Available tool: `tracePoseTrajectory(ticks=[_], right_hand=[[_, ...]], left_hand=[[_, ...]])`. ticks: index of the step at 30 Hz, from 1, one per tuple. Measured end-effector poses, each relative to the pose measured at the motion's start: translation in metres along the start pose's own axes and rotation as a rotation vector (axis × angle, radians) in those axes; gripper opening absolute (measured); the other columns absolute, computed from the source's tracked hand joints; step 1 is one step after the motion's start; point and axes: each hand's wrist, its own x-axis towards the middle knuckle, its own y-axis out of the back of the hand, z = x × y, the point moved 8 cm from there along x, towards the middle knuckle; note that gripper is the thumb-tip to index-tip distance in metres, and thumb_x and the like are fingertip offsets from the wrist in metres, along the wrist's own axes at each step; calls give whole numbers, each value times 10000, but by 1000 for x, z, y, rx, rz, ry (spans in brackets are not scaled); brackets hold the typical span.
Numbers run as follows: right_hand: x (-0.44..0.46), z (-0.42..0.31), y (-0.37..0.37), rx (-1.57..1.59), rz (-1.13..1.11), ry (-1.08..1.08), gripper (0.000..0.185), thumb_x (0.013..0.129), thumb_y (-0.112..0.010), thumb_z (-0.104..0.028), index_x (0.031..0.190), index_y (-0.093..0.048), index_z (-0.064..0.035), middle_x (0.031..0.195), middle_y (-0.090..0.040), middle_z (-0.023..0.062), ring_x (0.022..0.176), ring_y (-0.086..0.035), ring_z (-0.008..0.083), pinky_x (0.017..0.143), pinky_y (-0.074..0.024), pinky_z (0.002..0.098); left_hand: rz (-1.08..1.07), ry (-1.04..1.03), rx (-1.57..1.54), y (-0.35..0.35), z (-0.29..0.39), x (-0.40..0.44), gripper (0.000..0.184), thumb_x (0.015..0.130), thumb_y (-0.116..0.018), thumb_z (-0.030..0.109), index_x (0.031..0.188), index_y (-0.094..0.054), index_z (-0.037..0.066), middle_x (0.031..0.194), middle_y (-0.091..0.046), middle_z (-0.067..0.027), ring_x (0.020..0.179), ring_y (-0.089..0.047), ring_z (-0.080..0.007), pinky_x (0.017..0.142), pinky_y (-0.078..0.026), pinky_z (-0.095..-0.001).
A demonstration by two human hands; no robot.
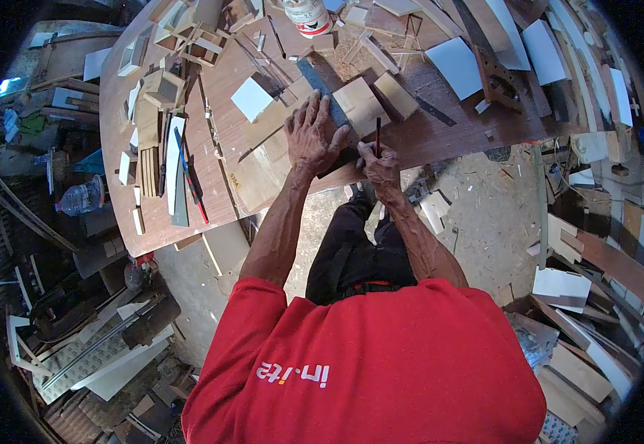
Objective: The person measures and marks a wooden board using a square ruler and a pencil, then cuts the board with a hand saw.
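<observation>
My left hand (311, 137) lies with its fingers spread, pressing on a light plywood board (259, 174) near the table's front edge. Its fingertips touch or lie beside a blue-grey flat strip (313, 76) that runs slantwise toward me. Just to the right, my right hand (382, 166) is closed around a dark pencil (378, 132), which stands nearly upright with its upper end showing. The pencil's lower end is hidden. Beyond the hands are two wooden blocks (360, 107) and a white square piece (251, 99).
The brown worktable (440, 140) carries small wooden frames (203, 44), a white tub (309, 16), a dark flat blade (434, 111) and a blue-and-red thin stick (191, 177). A white panel (455, 66) lies at right. Offcuts (562, 288) crowd the floor on both sides.
</observation>
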Motion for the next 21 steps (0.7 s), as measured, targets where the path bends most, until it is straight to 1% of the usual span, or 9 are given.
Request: tracePoseTrajectory(ticks=[1, 2, 4, 8, 14, 16, 20, 21], right_hand=[[0, 2, 1, -41, -8, -37, 286, 916, -620, -252, 726, -630, -37, 601, -557, -22, 563, -473, 81, 540, -377, 275], [1, 5, 2, -41, -6, -39, 286, 916, -620, -252, 726, -630, -37, 601, -557, -22, 563, -473, 81, 540, -377, 275], [3, 8, -1, 57, -31, -25, 273, 915, -625, -261, 763, -635, -34, 625, -575, -18, 568, -485, 84, 548, -385, 276], [-2, 5, -1, 64, -27, -24, 270, 916, -628, -268, 784, -633, -32, 643, -588, -12, 580, -492, 85, 559, -393, 277], [-7, -3, 0, -17, -22, -46, 256, 916, -619, -251, 779, -638, -36, 647, -595, -9, 598, -504, 92, 576, -396, 274], [-4, -3, -1, -24, -29, -9, 245, 914, -619, -248, 785, -647, -42, 647, -601, -2, 596, -509, 101, 579, -400, 283], [-5, -5, 2, -53, -19, -16, 251, 912, -624, -262, 781, -650, -49, 640, -600, 4, 592, -506, 102, 573, -400, 292], [-4, -7, 3, -93, 2, 29, 257, 922, -611, -270, 796, -649, -50, 637, -599, 8, 591, -510, 102, 567, -399, 295]], left_hand=[[-2, 0, -1, 0, 0, 1, 758, 877, -515, 559, 1471, -327, 127, 1551, -269, -91, 1383, -303, -307, 1120, -183, -490], [-6, 1, -2, 0, 1, 1, 761, 875, -518, 561, 1472, -326, 130, 1550, -272, -89, 1381, -306, -306, 1118, -186, -491], [0, 0, -5, 0, 0, 1, 760, 874, -519, 562, 1471, -329, 133, 1549, -274, -88, 1380, -307, -305, 1117, -187, -489], [20, -7, -27, 2, 1, 0, 755, 871, -528, 556, 1468, -338, 135, 1544, -285, -89, 1375, -315, -303, 1115, -188, -485], [39, -9, -18, 1, 0, 0, 752, 859, -562, 535, 1461, -354, 134, 1536, -305, -88, 1367, -332, -302, 1106, -197, -485], [35, -8, -22, 2, 1, 0, 750, 858, -565, 531, 1459, -358, 133, 1536, -308, -87, 1366, -335, -302, 1104, -200, -485], [25, -3, -16, 3, 1, 1, 744, 860, -563, 526, 1457, -358, 133, 1538, -300, -82, 1364, -335, -302, 1098, -208, -491], [25, -2, -17, 2, 1, 1, 744, 860, -563, 526, 1457, -358, 133, 1538, -300, -82, 1364, -335, -302, 1098, -208, -491]])
